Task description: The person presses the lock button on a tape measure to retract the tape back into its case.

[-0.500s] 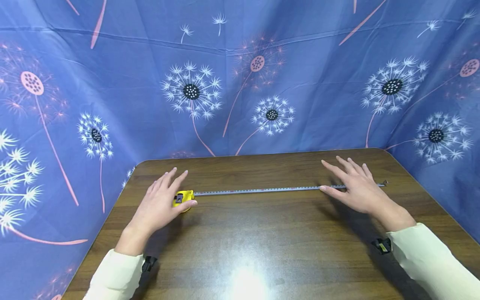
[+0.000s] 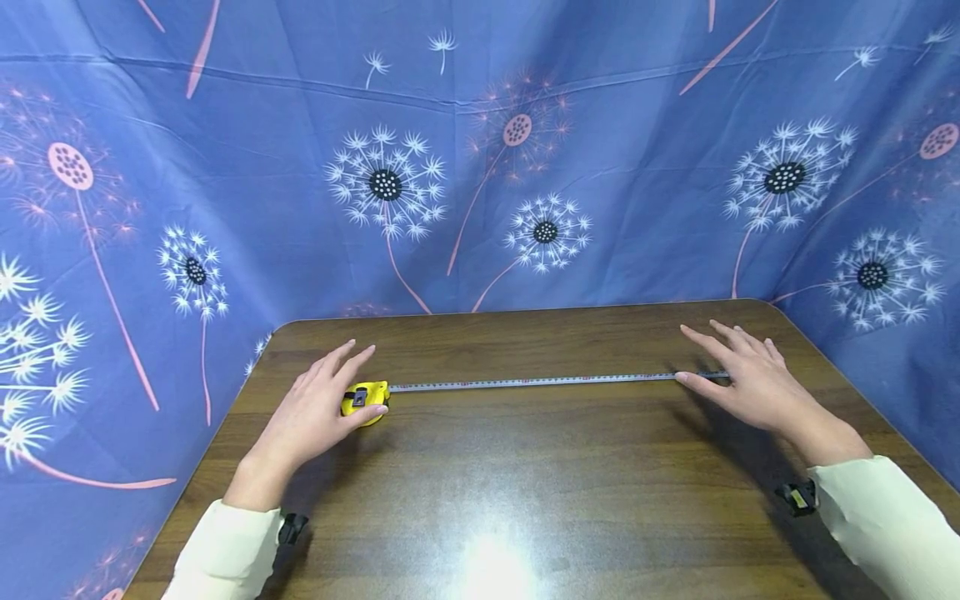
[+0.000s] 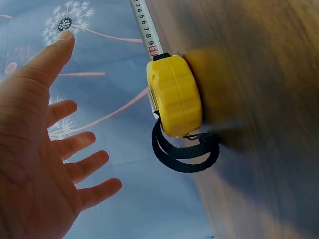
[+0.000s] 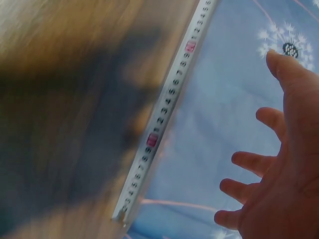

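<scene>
Tape (image 3: 174, 94): case (image 2: 377, 390) toward ten o'clock on table (image 2: 487, 467), blade (image 2: 525, 382) extended toward three. Left hand (image 2: 307, 412) just beside case, right hand (image 2: 757, 387) near blade's far end; both released, fingers spread. Judgement: steady case first, then pinch blade's end, keeping it flat, untwisted.

yellow rounded tape-measure case (image 3: 179, 94) is showing smooth plastic
long silvery blade (image 2: 525, 382) is looking metallic; brown wood-grain tabletop (image 2: 450, 467) is shining glossily; blue dandelion-print cloth (image 2: 300, 208) is looking matt.
</scene>
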Motion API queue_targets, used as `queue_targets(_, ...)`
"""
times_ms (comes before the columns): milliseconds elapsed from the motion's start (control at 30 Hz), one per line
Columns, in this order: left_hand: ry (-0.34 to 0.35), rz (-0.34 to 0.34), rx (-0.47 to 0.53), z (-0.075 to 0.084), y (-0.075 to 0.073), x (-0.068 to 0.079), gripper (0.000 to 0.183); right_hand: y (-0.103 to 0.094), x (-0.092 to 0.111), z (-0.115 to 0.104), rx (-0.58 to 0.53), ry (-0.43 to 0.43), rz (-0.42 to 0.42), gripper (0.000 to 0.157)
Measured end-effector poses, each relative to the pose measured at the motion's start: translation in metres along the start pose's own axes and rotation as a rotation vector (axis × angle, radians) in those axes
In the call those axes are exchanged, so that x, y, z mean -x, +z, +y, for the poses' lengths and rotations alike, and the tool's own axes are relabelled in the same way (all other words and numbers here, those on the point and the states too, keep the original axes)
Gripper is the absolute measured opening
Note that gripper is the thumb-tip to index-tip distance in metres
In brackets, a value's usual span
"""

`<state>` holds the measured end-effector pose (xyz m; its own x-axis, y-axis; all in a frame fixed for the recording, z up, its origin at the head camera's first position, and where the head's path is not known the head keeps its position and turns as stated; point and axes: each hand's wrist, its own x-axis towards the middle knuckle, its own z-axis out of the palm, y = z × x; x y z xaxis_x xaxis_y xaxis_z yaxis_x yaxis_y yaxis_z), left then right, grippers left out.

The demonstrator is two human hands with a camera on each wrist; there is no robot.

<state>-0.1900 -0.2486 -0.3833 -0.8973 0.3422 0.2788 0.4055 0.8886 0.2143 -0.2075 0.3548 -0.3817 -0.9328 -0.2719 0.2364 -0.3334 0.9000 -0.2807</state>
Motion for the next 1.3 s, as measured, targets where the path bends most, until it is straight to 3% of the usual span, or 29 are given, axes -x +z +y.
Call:
queue_targets(567, 0.035, -0.034, 0.134, -0.021, 0.008, 0.003, 0.097, -0.007, 0.018, 0.051, -0.011, 0.031, -0.008, 0.08)
queue_targets(1300, -0.002, -0.067, 0.24, -0.04, 0.025, 0.008, 0.097, -0.004, 0.034, 0.099, -0.088, 0.032, 0.052, 0.077)
